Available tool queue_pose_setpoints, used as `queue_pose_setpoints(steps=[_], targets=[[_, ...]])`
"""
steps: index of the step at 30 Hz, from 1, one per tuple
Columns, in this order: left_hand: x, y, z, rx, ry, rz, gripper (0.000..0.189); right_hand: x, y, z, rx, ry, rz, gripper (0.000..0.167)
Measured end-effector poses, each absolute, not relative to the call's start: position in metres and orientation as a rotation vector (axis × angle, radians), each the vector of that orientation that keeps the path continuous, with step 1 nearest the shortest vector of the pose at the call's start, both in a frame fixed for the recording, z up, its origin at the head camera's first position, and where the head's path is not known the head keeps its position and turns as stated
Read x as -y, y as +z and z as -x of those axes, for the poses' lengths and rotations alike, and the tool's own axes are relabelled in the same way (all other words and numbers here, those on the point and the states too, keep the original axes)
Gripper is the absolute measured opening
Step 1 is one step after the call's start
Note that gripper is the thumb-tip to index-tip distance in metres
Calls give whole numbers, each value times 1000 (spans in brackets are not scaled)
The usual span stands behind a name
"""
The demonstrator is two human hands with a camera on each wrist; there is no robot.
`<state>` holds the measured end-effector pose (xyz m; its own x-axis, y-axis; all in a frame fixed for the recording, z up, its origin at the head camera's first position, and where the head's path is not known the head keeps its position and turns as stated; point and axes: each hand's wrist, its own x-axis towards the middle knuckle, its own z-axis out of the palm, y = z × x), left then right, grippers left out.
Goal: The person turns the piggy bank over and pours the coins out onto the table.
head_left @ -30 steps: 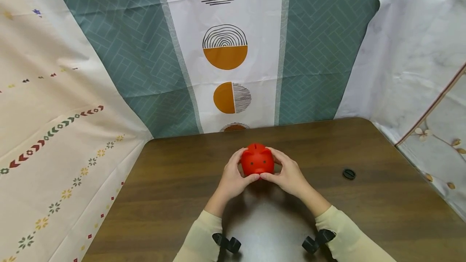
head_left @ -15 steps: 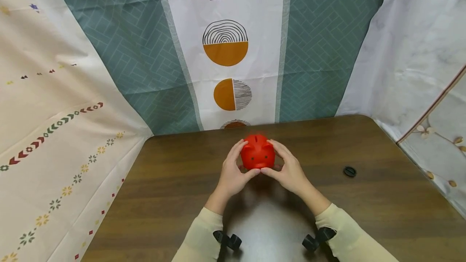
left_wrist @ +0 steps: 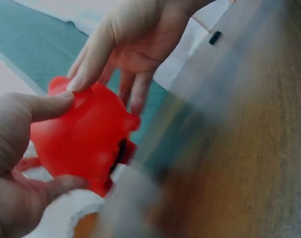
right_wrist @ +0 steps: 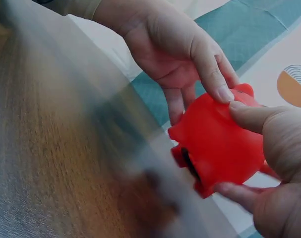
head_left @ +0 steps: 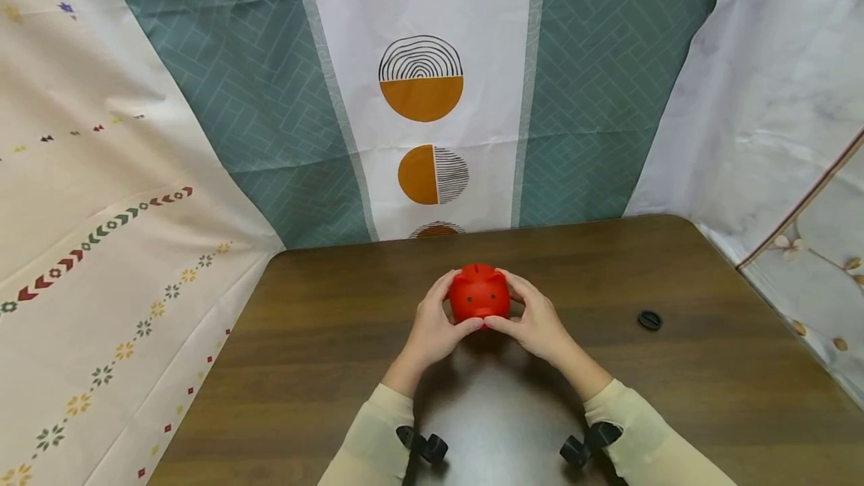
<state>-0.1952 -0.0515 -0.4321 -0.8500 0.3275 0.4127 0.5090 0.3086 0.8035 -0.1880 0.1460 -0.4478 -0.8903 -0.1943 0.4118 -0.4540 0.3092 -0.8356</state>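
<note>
A red piggy bank with a slot on its top faces me in the head view, raised off the table. My left hand grips its left side, thumb at the front by the snout. On the opposite side my right hand grips it too, and the two thumb tips nearly meet. In both wrist views fingers curve around the round body, and a dark hole shows on the underside between the stubby feet. A round black plug with a bar across it lies on the table to the right, apart from both hands.
The brown wooden table reaches back to a teal and white patterned cloth. A cream cloth hangs at the left and a marbled white one at the right. Black wrist-worn cameras sit on both forearms.
Half a second ago the piggy bank sat higher in the head view, tipped so its slot showed more. It has come down and tilted back, still held in both hands. The plug stays put.
</note>
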Motion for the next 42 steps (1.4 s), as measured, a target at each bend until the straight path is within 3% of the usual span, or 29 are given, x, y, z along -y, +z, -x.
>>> queue_pose_setpoints(steps=[5, 21, 29, 42], targets=[[51, -440, 206, 2212, -1558, 878, 80, -149, -456, 197, 2198, 1475, -683, 81], [53, -460, 216, 2479, -1408, 748, 81, -142, -443, 182, 2334, 1694, -564, 74], [48, -445, 210, 2016, -1390, 1010, 81, -150, -452, 194, 2043, 1418, -778, 85], [51, -461, 217, 2348, -1522, 799, 82, -154, -475, 205, 2285, 1579, -592, 81]])
